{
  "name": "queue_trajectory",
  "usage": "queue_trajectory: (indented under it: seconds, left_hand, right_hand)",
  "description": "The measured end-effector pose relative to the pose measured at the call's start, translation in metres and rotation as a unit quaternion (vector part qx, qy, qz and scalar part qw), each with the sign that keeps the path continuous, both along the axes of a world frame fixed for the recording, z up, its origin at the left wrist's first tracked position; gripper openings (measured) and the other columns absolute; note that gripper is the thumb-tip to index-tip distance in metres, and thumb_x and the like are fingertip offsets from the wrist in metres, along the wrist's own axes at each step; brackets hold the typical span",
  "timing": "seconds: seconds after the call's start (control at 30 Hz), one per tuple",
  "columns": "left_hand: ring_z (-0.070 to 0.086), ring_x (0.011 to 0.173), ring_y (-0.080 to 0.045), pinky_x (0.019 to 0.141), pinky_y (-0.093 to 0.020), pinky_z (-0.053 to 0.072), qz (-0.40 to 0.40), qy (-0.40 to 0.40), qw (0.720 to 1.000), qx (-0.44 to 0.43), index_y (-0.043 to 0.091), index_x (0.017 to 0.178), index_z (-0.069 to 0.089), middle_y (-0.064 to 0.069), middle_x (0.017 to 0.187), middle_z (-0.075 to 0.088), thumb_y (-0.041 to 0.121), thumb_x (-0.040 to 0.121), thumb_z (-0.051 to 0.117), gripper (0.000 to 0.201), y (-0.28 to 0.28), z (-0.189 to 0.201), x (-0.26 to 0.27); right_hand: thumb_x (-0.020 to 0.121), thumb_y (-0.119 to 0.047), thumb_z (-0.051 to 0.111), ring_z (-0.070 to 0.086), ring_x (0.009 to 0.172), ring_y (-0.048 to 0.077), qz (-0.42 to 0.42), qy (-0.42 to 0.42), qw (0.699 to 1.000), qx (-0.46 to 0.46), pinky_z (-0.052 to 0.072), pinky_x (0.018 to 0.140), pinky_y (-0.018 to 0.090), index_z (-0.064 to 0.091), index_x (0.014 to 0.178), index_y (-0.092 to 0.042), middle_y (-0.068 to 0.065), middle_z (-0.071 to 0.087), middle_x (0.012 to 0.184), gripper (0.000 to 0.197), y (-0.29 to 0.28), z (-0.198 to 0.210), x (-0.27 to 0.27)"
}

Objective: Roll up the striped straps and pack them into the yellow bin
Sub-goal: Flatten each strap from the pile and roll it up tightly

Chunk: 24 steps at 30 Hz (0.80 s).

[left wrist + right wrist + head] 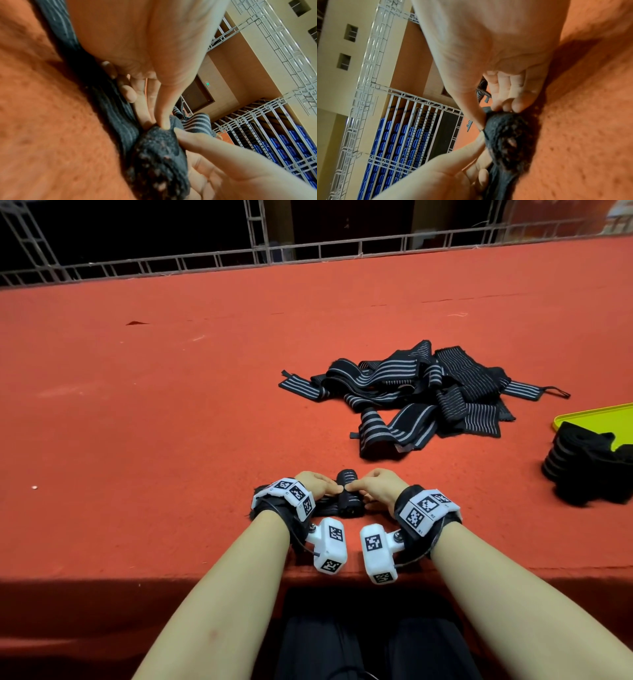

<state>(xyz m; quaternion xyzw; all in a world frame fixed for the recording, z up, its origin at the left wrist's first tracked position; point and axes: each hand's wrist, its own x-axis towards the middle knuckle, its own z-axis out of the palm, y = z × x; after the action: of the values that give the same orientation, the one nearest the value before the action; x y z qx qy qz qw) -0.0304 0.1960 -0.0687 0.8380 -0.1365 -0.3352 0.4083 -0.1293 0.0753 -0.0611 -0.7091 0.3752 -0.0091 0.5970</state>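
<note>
A: Head view only: loose pile of straps (421,392) in the upper right of the frame, yellow bin (603,414) at the right edge with rolled straps (582,463) spilling over its near rim. Red table (171,405) under everything.

B: Wrist views only: rough black end of the roll, fingertips (163,123) pressed into it. Also metal railings (419,115) and blue seats (388,142) behind.

A: Half-rolled strap (347,491) at lower centre of the head view, between left hand (313,484) and right hand (378,486), touching both.

B: Both hands curled, pinching the roll from either side, thumbs on top. Unrolled tail flat under the left palm.

A: Roll axis running near-to-far in the head view, far end pointing toward the pile. Tail running off toward frame left.
</note>
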Motion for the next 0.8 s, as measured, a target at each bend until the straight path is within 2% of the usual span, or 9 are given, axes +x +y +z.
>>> queue_trajectory:
  seconds: [0.1, 0.17, 0.23, 0.3, 0.37, 0.43, 0.57, 0.7, 0.8]
  left_hand:
    - [0.055, 0.081, -0.014, 0.077, -0.024, 0.04, 0.008, 0.024, 1.0, 0.016, 0.008, 0.102, 0.071, -0.003, 0.09, 0.068, 0.025, 0.086, 0.065, 0.024, -0.002, 0.003, 0.002]
    - [0.052, 0.069, -0.011, 0.066, -0.022, 0.038, 0.001, 0.05, 0.998, 0.028, 0.013, 0.089, 0.069, 0.004, 0.068, 0.064, 0.041, 0.087, 0.061, 0.029, -0.004, 0.008, 0.001]
    - [0.046, 0.057, -0.01, 0.056, -0.021, 0.035, -0.005, 0.047, 0.998, 0.047, 0.017, 0.07, 0.061, 0.008, 0.052, 0.055, 0.047, 0.081, 0.065, 0.032, -0.007, 0.012, 0.0]
    - [0.045, 0.053, -0.009, 0.05, -0.019, 0.035, -0.011, 0.0, 0.996, 0.084, 0.016, 0.065, 0.054, 0.006, 0.056, 0.053, 0.044, 0.077, 0.069, 0.034, -0.006, 0.016, -0.001]
    - [0.044, 0.052, -0.01, 0.049, -0.021, 0.034, -0.017, -0.041, 0.993, 0.111, 0.015, 0.064, 0.053, 0.003, 0.06, 0.053, 0.046, 0.075, 0.071, 0.038, -0.006, 0.018, -0.002]
    - [0.045, 0.051, -0.013, 0.053, -0.023, 0.036, -0.006, -0.035, 0.994, 0.106, 0.014, 0.059, 0.053, 0.001, 0.059, 0.054, 0.042, 0.076, 0.073, 0.039, -0.007, 0.018, 0.0]
    - [0.043, 0.05, -0.015, 0.055, -0.024, 0.035, 0.019, -0.037, 0.995, 0.094, 0.013, 0.057, 0.051, 0.0, 0.054, 0.052, 0.029, 0.078, 0.075, 0.035, -0.005, 0.018, 0.001]
    - [0.051, 0.062, -0.02, 0.065, -0.029, 0.043, 0.033, -0.046, 0.996, 0.072, 0.012, 0.057, 0.055, -0.004, 0.057, 0.057, 0.022, 0.074, 0.079, 0.031, 0.004, 0.017, 0.005]
    - [0.055, 0.062, -0.019, 0.064, -0.028, 0.05, 0.052, -0.066, 0.996, 0.03, 0.012, 0.063, 0.059, -0.005, 0.062, 0.059, 0.005, 0.076, 0.075, 0.022, 0.014, 0.017, 0.008]
  right_hand:
    - [0.069, -0.021, 0.08, 0.049, 0.062, 0.016, 0.006, 0.003, 0.998, -0.059, 0.042, 0.057, 0.029, 0.045, 0.078, -0.018, 0.002, 0.054, 0.069, 0.036, 0.004, -0.001, 0.004]
    - [0.067, -0.022, 0.082, 0.048, 0.064, 0.015, 0.017, 0.002, 0.995, -0.098, 0.042, 0.061, 0.03, 0.043, 0.073, -0.019, 0.0, 0.054, 0.069, 0.04, 0.007, 0.0, 0.006]
    - [0.067, -0.023, 0.082, 0.048, 0.062, 0.014, 0.028, 0.007, 0.991, -0.133, 0.04, 0.056, 0.027, 0.042, 0.071, -0.019, 0.0, 0.054, 0.069, 0.04, 0.011, 0.003, 0.007]
    - [0.07, -0.021, 0.079, 0.052, 0.063, 0.016, 0.043, 0.02, 0.99, -0.136, 0.043, 0.055, 0.027, 0.044, 0.073, -0.017, 0.003, 0.057, 0.072, 0.035, 0.012, 0.008, 0.008]
    - [0.077, -0.012, 0.071, 0.052, 0.056, 0.018, 0.044, 0.009, 0.996, -0.083, 0.046, 0.054, 0.029, 0.049, 0.073, -0.013, 0.006, 0.055, 0.065, 0.022, 0.013, 0.01, 0.006]
    - [0.081, -0.001, 0.062, 0.048, 0.048, 0.017, 0.038, -0.001, 0.999, -0.038, 0.048, 0.051, 0.029, 0.053, 0.077, -0.011, 0.007, 0.051, 0.059, 0.014, 0.011, 0.01, 0.004]
    - [0.081, 0.003, 0.067, 0.045, 0.048, 0.013, 0.04, -0.01, 0.998, -0.042, 0.047, 0.041, 0.022, 0.051, 0.086, -0.011, 0.006, 0.048, 0.062, 0.021, 0.014, 0.009, 0.004]
    - [0.077, -0.002, 0.072, 0.053, 0.043, 0.013, 0.056, 0.02, 0.997, -0.055, 0.047, 0.048, 0.025, 0.048, 0.063, -0.011, 0.005, 0.055, 0.051, 0.029, 0.021, 0.011, 0.017]
    - [0.073, -0.005, 0.076, 0.055, 0.041, 0.01, 0.075, 0.028, 0.995, -0.058, 0.045, 0.047, 0.022, 0.05, 0.057, -0.01, 0.003, 0.057, 0.046, 0.031, 0.033, 0.012, 0.027]
